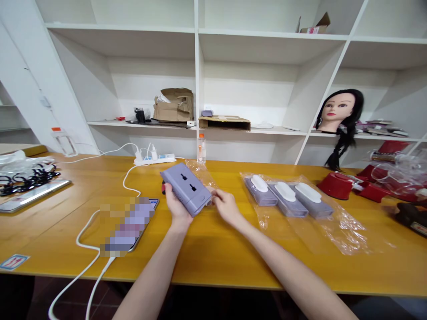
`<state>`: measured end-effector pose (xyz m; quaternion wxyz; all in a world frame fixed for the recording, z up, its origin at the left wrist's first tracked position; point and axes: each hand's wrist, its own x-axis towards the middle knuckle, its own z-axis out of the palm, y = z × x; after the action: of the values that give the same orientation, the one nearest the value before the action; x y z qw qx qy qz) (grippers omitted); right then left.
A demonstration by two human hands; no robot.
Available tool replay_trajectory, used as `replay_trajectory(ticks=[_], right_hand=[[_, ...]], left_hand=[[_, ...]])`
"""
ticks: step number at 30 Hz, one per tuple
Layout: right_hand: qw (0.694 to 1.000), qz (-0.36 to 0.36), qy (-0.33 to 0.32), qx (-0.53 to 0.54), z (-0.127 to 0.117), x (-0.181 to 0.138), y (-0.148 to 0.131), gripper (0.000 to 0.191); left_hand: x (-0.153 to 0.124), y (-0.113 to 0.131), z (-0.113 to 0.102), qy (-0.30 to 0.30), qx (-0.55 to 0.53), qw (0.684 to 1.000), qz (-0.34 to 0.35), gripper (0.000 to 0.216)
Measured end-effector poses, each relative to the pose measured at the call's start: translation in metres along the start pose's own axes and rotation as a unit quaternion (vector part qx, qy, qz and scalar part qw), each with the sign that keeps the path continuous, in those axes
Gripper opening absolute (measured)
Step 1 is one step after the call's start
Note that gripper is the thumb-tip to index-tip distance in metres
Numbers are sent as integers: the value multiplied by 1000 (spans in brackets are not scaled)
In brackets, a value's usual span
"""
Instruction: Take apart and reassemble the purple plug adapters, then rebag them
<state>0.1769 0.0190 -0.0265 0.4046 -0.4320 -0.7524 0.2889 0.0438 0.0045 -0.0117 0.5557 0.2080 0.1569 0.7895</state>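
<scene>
A: Start wide. What's there?

B: A white shelf unit (196, 89) at the back, and a long yellow surface (233, 253) in front of it. On the right of the surface lies a clear bag (333, 222) with three purple units (287, 195) side by side.

A: And the one being handled?

B: A purple unit (187, 189) is held tilted above the middle of the surface. The left hand (176, 206) has its fingers wrapped around the lower edge and is gripping it. The right hand (227, 206) has its fingertips at the near right end. I cannot tell whether they pinch the unit or the crinkled wrapper (200, 173) that trails behind it.

A: What could go wrong?

B: I think the grip is the weak point. Only one hand clearly carries the unit, and slick film could let it slide out and drop. The small bottle (201, 149) standing just behind could also be knocked over.
</scene>
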Motion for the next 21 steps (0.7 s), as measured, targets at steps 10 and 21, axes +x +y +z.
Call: replay_trajectory(ticks=[10,21], right_hand=[[871,183,-213,402,-19,-33,-5,18],[884,172,-181,396,-9,-38,-2,20]], left_hand=[[-26,-21,3,-176,52,970,-157,68],[-27,-26,-2,-222,52,967,-111,72]])
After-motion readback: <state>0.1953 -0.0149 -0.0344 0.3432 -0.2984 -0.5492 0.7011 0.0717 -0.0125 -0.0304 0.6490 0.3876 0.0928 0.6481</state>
